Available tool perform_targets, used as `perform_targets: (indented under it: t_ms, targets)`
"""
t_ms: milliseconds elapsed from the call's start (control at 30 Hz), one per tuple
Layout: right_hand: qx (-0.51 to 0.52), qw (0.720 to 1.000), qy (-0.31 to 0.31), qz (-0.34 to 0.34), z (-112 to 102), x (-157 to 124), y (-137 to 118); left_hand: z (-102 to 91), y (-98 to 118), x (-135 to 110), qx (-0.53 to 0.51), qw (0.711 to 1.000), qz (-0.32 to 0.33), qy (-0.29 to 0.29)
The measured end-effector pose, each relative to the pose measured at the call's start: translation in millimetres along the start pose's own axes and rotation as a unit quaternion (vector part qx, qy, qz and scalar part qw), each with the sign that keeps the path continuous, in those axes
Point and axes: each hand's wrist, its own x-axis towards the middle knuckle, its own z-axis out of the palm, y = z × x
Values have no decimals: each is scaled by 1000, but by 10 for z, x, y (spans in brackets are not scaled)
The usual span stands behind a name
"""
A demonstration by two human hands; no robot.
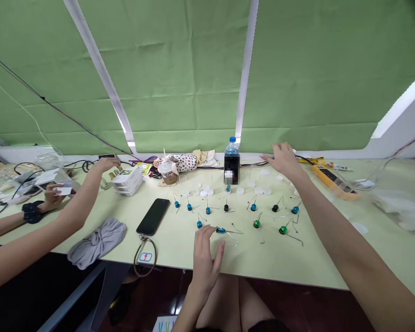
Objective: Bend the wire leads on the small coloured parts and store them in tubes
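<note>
My left hand [207, 253] rests at the table's front edge, its thumb apart from the fingers. Its fingertips are beside the end of a small blue-handled screwdriver-like tool [221, 230]; whether they touch it I cannot tell. Farther back, my right hand [284, 159] is over the right rear of the table, thumb stretched out, with no held thing visible. Several small round pieces with thin bent metal wires stand between and around the hands: blue ones [253, 207], black ones [275, 208] and green ones [283, 229]. Behind them lie white round caps [240, 190].
A dark bottle with a blue cap [232, 150] stands at the back. On the right is a yellow-orange meter [334, 182]. A phone [153, 216], a grey cloth [98, 242] and white boxes [127, 180] lie left. Another person's arms [72, 207] reach in there.
</note>
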Motion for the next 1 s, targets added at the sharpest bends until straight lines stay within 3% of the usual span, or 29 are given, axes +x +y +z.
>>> perform_targets:
  t_ms: [67,133,267,400,500,600,700,800,867,1000]
  targets:
    - [22,999,-6,-46,8,-52,-198,43,17,2,0,1000,9,-3]
    - [41,992,-63,-105,65,-167,-526,89,49,6,0,1000,22,-5]
    - [-7,978,-121,-171,247,-375,-1139,130,141,5,2,999,46,-11]
    - [-27,973,-152,-173,284,-390,-1323,88,173,-22,5,998,64,-8]
    - [-29,979,-126,-157,70,-400,-1278,51,144,-1,3,998,65,11]
    - [-10,993,-10,-118,-337,-579,-1253,36,143,142,3,996,75,46]
    - [32,991,82,-96,-745,-974,-1341,46,199,378,8,994,78,82]
    - [88,983,81,-142,-936,-1457,-1493,68,252,529,-29,993,35,109]
    - [129,972,54,-189,-911,-1736,-1561,67,260,505,-81,992,1,94]
    - [172,951,20,-257,-682,-2089,-1539,-17,244,246,-160,980,-69,-96]
